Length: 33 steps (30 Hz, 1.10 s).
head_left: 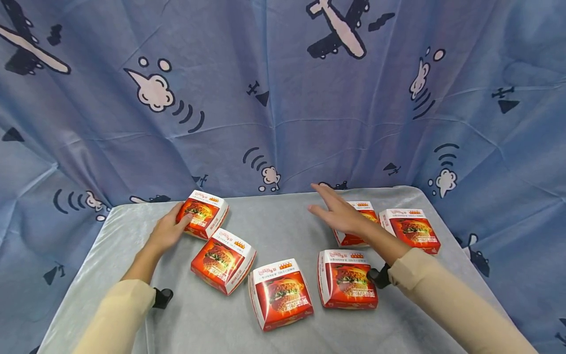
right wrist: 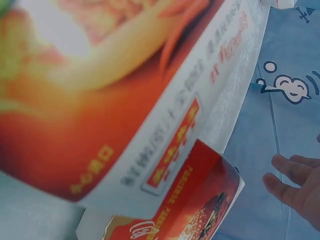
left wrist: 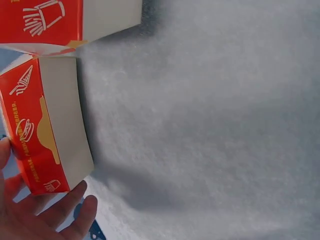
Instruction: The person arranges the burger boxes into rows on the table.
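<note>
At the far left of the table, my left hand (head_left: 167,231) holds a red and white burger box (head_left: 204,212) by its left edge, thumb over the top. The left wrist view shows fingers (left wrist: 75,215) spread at that box's end. Just nearer lies a second burger box (head_left: 224,260), almost touching it. My right hand (head_left: 339,212) reaches over the back right with fingers extended and holds nothing. Beneath and behind it sits a burger box (head_left: 364,211), partly hidden by the hand and forearm. In the right wrist view, that hand's fingers (right wrist: 290,175) are apart from the boxes.
Burger boxes stand at the front middle (head_left: 283,295), right of centre (head_left: 347,280) and far right (head_left: 411,228). The right forearm passes over the far-right box's near edge. A blue curtain (head_left: 230,98) hangs behind the grey cloth-covered table (head_left: 274,221).
</note>
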Each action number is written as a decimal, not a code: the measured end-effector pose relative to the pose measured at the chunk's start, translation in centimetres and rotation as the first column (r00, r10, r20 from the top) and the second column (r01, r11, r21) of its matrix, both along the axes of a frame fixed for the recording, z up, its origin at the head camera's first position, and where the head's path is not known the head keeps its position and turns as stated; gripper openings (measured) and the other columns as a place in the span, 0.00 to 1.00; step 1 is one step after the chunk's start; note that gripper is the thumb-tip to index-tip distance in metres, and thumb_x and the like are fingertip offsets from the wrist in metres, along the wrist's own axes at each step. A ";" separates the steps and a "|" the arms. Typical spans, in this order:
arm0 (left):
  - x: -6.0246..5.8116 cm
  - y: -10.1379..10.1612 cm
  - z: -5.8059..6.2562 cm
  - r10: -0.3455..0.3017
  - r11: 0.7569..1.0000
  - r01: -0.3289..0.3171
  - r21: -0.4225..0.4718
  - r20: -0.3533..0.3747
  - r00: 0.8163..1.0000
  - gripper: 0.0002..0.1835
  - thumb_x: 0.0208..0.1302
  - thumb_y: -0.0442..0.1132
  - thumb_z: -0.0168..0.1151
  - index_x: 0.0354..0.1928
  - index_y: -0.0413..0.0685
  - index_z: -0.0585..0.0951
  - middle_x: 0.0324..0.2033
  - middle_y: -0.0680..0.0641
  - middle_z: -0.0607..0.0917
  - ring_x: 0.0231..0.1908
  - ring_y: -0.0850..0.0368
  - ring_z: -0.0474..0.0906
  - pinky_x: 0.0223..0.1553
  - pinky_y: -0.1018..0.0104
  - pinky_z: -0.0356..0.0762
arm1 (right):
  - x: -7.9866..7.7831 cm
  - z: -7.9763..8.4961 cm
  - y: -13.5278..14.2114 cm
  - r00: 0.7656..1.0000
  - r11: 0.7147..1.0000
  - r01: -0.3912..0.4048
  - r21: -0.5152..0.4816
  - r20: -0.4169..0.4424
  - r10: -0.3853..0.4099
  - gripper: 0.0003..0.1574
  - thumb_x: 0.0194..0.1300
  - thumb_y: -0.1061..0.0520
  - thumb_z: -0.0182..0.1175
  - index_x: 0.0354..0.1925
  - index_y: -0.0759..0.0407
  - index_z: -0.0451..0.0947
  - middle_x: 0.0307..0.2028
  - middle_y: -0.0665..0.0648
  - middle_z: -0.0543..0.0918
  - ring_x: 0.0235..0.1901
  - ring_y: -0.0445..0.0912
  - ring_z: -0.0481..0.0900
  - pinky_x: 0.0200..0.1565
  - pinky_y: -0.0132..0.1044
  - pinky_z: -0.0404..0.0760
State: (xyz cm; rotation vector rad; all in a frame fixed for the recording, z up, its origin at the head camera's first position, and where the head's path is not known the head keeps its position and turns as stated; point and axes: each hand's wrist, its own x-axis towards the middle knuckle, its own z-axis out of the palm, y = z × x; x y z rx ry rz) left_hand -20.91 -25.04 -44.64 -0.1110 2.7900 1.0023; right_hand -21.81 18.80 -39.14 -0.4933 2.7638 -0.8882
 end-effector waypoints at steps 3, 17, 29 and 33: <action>-0.2 0.2 0.1 -0.002 1.000 0.002 -0.003 -0.010 1.000 0.38 0.78 0.53 0.43 0.77 0.36 0.50 0.71 0.27 0.58 0.69 0.29 0.56 0.67 0.34 0.54 | -0.1 0.0 -0.3 1.000 1.000 -0.008 0.003 -0.009 0.008 0.44 0.75 0.40 0.50 0.79 0.56 0.49 0.78 0.66 0.46 0.76 0.61 0.42 0.68 0.68 0.49; -1.0 1.8 0.2 0.009 1.000 -0.009 -0.009 0.005 1.000 0.37 0.78 0.51 0.44 0.77 0.36 0.51 0.71 0.28 0.60 0.68 0.29 0.58 0.66 0.34 0.57 | -0.3 -0.2 -0.8 0.999 0.999 -0.045 -0.026 -0.014 0.045 0.42 0.76 0.44 0.50 0.78 0.59 0.50 0.76 0.66 0.52 0.76 0.61 0.43 0.69 0.66 0.50; -1.4 2.8 -0.1 -0.016 1.000 0.016 0.002 -0.012 1.000 0.36 0.78 0.51 0.46 0.77 0.37 0.52 0.71 0.29 0.61 0.68 0.31 0.59 0.67 0.36 0.58 | -0.5 -0.5 -1.7 0.997 0.996 -0.081 -0.043 0.005 0.082 0.43 0.75 0.46 0.52 0.78 0.60 0.50 0.76 0.65 0.55 0.75 0.61 0.50 0.70 0.62 0.52; -1.3 2.9 -0.1 -0.032 0.999 0.032 0.004 -0.022 0.999 0.36 0.78 0.50 0.47 0.77 0.36 0.52 0.71 0.29 0.61 0.68 0.31 0.60 0.67 0.37 0.58 | -0.5 -0.5 -1.9 0.997 0.996 -0.081 -0.037 0.011 0.082 0.43 0.74 0.45 0.52 0.78 0.59 0.50 0.76 0.64 0.55 0.74 0.61 0.51 0.70 0.62 0.53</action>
